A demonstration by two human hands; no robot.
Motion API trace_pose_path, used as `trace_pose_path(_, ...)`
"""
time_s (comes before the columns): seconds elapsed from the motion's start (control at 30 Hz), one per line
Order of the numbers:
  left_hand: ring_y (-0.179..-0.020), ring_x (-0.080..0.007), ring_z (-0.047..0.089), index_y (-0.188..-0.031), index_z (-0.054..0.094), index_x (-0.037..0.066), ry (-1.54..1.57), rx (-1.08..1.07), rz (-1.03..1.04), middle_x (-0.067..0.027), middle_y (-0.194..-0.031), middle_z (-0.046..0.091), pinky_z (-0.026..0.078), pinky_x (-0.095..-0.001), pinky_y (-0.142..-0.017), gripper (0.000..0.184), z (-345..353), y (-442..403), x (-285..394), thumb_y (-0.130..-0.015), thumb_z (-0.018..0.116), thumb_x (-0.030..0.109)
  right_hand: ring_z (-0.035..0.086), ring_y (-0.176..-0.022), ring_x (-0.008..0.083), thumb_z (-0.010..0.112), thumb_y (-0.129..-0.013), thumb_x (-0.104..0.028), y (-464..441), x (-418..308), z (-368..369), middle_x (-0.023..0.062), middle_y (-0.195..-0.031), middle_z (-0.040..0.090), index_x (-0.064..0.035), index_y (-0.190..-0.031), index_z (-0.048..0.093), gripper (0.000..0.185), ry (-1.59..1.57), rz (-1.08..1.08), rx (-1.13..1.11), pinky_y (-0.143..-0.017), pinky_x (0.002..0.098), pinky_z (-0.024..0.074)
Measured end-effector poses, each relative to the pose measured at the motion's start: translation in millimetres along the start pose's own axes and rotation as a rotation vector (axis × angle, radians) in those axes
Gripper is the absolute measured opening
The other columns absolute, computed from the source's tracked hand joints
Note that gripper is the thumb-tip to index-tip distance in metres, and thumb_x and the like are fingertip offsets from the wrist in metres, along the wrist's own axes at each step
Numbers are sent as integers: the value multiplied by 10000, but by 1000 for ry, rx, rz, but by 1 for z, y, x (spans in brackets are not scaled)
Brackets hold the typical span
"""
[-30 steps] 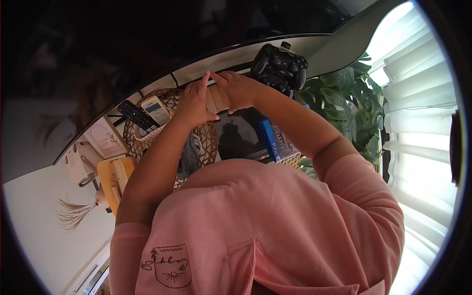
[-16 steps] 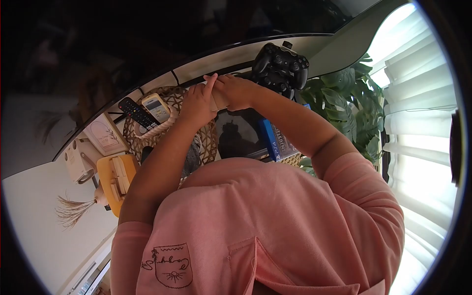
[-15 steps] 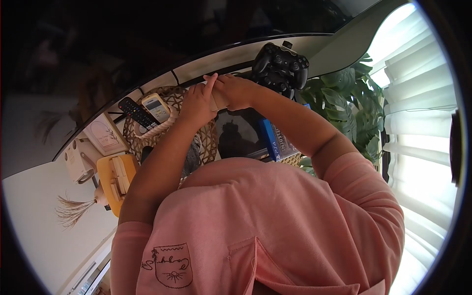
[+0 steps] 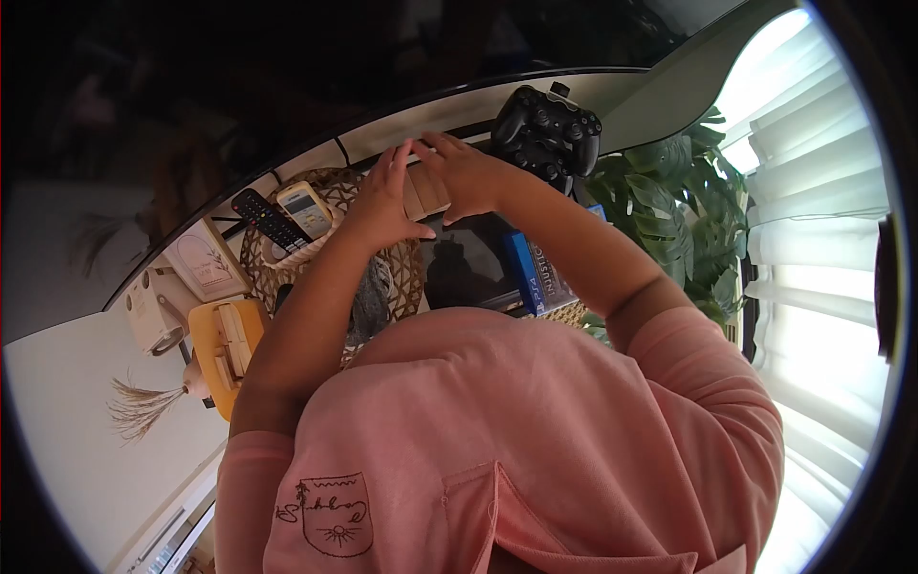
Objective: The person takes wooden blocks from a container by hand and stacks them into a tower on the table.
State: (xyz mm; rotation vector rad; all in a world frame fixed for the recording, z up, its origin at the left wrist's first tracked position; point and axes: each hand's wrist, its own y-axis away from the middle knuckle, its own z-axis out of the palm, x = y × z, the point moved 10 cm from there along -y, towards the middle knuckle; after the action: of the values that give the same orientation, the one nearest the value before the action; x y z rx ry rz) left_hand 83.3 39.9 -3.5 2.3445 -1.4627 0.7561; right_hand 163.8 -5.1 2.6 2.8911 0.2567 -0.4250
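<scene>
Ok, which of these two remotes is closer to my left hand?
The pale remote with the display screen; the black remote beside it, covered in buttons, lies farther from your left hand.

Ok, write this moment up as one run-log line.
left hand: open | right hand: open | wooden blocks: between hands, contact unclear | yellow container: holds wooden pieces

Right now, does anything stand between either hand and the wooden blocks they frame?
Nothing visible does: the left hand and right hand are open on either side of the wooden blocks. The black game controllers sit beyond the right hand, outside that gap.
</scene>
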Motion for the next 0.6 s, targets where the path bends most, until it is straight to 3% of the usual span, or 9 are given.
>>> trace_pose_path(0.07, -1453, -399, 294, -1581, 77, 163, 320, -21, -109, -253, -1567, 246, 330, -465, -1142, 1156, -7, 11, -2, -717, 839, 261, 282, -1462, 388, 837, -730, -289, 20, 10, -23, 229, -1553, 315, -47, -1564, 163, 1099, -286, 145, 205, -1168, 423, 326)
trace_pose_path(0.1, -1453, -399, 294, -1581, 77, 163, 322, -20, -110, -253, -1567, 246, 330, -465, -1142, 1156, 1, 15, -12, -717, 839, 261, 282, -1462, 388, 837, -730, -289, 27, 7, -20, 229, -1553, 315, -47, -1564, 163, 1099, -286, 144, 203, -1168, 423, 326)
trace_pose_path(0.17, -1497, -364, 196, -1585, 41, 135, 1112, 169, -336, -234, -1592, 219, 203, -431, -1195, 1031, 28, 31, -61, -849, 707, 416, 262, -1481, 327, 740, -871, -374, 47, 25, -12, 214, -1575, 299, 8, -1553, 191, 955, -787, 339, 354, -1190, 395, 267)
trace_pose_path(0.2, -1497, -364, 196, -1585, 41, 135, 1112, 171, -336, -234, -1592, 219, 203, -431, -1195, 1031, 26, 36, -57, -849, 707, 416, 262, -1481, 327, 740, -871, -374, 51, 18, -7, 214, -1575, 299, 8, -1553, 191, 955, -787, 337, 352, -1190, 395, 267)
trace_pose_path(0.27, -1529, -332, 69, -1592, -49, 149, 1670, 211, -584, -217, -1623, 154, 76, -420, -1210, 1016, 43, 57, -52, -912, 543, 617, 262, -1482, 265, 571, -979, -488, 60, 15, 33, 186, -1583, 302, 35, -1541, 224, 842, -1459, 505, 336, -1202, 358, 218)
trace_pose_path(0.4, -1537, -302, 11, -1584, -128, 172, 1729, 197, -680, -203, -1646, 74, 24, -423, -1205, 1077, 53, 58, -39, -890, 456, 753, 254, -1482, 236, 467, -996, -575, 54, 24, 72, 161, -1594, 287, 25, -1548, 207, 856, -1626, 653, 245, -1215, 348, 168)
trace_pose_path(0.47, -1527, -312, 86, -1576, -157, 183, 1726, 145, -677, -175, -1653, 75, 0, -434, -1209, 1118, 56, 55, -30, -850, 385, 837, 221, -1492, 222, 386, -993, -637, 46, 23, 89, 156, -1604, 266, 14, -1550, 211, 874, -1711, 694, 96, -1222, 353, 141)
trace_pose_path(0.6, -1529, -314, 67, -1569, -177, 175, 1671, 85, -721, -183, -1657, 32, -20, -435, -1208, 1162, 64, 53, -30, -820, 370, 874, 188, -1499, 217, 361, -980, -677, 40, 27, 95, 150, -1610, 250, 16, -1549, 203, 911, -1713, 692, 94, -1226, 373, 118)
